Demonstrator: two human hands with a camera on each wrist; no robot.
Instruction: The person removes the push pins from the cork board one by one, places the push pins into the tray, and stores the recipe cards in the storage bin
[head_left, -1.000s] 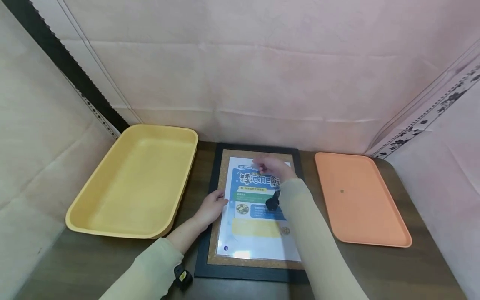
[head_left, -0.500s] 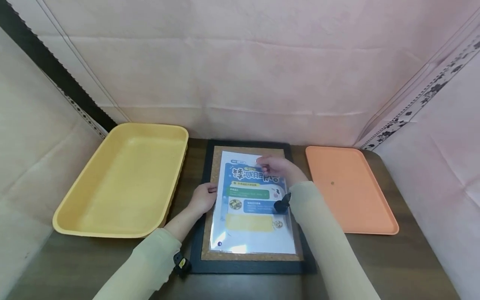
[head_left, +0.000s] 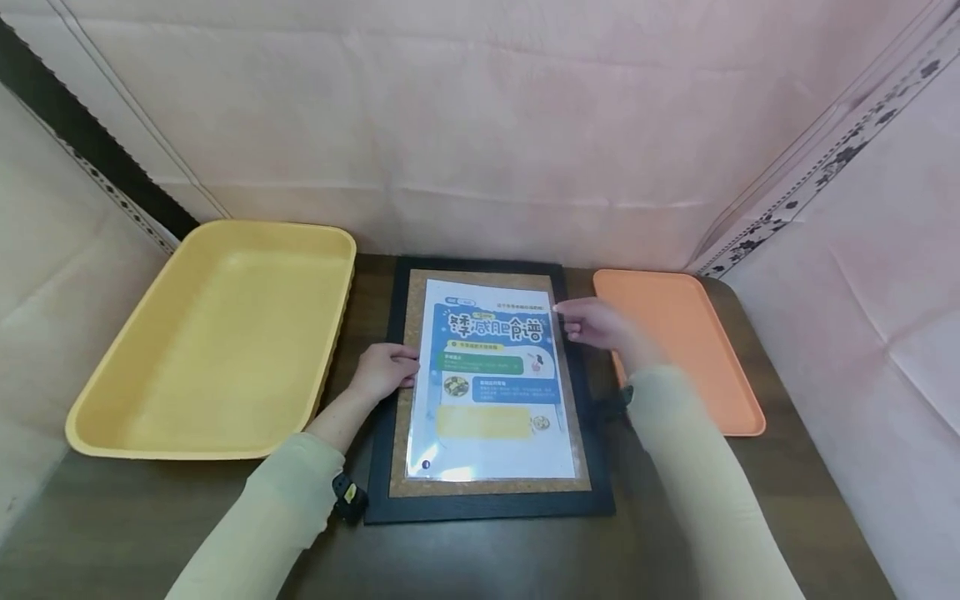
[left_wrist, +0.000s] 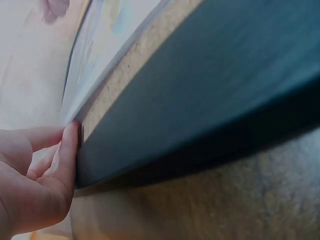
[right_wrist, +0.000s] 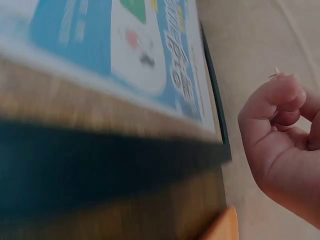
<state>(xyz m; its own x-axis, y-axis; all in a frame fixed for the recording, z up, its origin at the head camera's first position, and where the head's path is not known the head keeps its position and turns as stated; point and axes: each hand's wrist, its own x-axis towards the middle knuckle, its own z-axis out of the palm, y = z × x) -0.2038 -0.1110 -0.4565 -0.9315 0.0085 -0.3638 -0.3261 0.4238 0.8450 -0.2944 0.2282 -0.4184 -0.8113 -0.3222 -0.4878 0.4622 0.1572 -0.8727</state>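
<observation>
A laminated blue and white poster (head_left: 495, 454) lies on a cork board (head_left: 487, 487) with a black frame (head_left: 495, 507). A dark purple pushpin (head_left: 426, 464) sits in the poster's lower left corner. My left hand (head_left: 378, 372) pinches the poster's left edge between thumb and finger, as the left wrist view shows. At the upper right edge of the poster is my right hand (head_left: 600, 323), fingers curled. In the right wrist view it pinches a small pin (right_wrist: 274, 74); the thin point sticks out from the fingertips, while the head is hidden.
A deep yellow tray (head_left: 217, 350) stands left of the board. To its right lies a shallow orange tray (head_left: 708, 367), partly behind my right forearm. Pale fabric (head_left: 450, 125) hangs behind the dark wooden table (head_left: 465, 567).
My right hand has moved rightward, from over the poster's title to its upper right edge, uncovering the print. My left hand stays at the left edge. The whole head view has shifted.
</observation>
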